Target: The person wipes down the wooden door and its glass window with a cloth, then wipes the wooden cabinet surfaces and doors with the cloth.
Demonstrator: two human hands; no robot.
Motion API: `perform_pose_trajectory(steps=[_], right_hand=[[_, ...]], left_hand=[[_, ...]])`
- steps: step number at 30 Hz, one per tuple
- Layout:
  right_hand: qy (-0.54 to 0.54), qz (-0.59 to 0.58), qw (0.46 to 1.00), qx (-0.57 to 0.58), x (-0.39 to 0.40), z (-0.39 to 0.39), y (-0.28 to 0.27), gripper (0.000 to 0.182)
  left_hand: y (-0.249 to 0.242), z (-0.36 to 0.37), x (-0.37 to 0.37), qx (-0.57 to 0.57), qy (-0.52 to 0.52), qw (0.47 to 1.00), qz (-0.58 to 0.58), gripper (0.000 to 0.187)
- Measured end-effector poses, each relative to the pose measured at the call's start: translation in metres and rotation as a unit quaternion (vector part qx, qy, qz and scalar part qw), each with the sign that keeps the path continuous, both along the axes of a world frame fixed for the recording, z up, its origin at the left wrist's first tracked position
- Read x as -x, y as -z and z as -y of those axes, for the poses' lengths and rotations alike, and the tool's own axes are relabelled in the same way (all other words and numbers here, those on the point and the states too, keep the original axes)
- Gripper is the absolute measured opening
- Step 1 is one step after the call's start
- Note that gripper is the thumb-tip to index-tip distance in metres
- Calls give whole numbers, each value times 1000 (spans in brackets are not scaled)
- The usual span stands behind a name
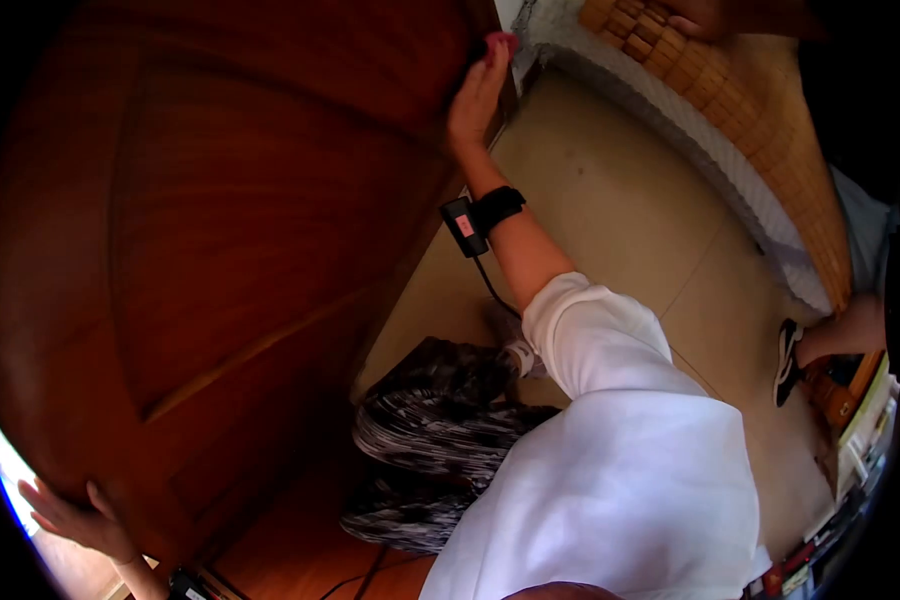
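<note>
A dark reddish-brown wooden door (270, 230) with raised panels fills the left of the view. My right hand (477, 100) reaches up to its far edge, fingers stretched out along the wood. Under those fingertips is a small pink cloth (502, 44), pressed at the door edge and partly covered by the hand. At the lower left, my left hand (80, 520) lies by the opposite edge of the door, fingers spread and holding nothing. A black strapped device (465, 227) with a cable sits on my right forearm.
To the right stands a bed with a woven tile mat (700, 90) over a pale mattress (660, 125). A person's hand (705, 18) rests there, and a leg with a black shoe (788, 362) reaches the tiled floor (610, 200). Stacked items (870, 430) line the lower right.
</note>
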State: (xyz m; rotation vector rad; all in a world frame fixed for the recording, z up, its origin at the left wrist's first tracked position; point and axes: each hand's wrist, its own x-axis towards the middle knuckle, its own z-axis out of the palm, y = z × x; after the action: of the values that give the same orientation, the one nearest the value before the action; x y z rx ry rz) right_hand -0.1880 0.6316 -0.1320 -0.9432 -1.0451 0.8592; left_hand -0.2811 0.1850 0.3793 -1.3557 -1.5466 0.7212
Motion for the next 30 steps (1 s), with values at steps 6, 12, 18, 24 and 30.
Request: perform_pose_trajectory(steps=[6,12,18,24,30], right_hand=[[-37,10,987,155,-1,-10,146,46],[-195,-218,857,424,-13,-25,259,42],[-213,-257,762,554,-6,66,266,36],[-179,-279,750,572,-10,121,216,41],[-235,-156,914,291,-29,14,263,43]], left_hand=[[19,34,1,-27,-13,999,25,68],[24,65,4,-56,-36,997,28,71],[13,54,12,-51,-30,998,23,70],[-5,48,24,-22,-82,996,-8,69],[-5,35,19,0,-65,997,-28,67]])
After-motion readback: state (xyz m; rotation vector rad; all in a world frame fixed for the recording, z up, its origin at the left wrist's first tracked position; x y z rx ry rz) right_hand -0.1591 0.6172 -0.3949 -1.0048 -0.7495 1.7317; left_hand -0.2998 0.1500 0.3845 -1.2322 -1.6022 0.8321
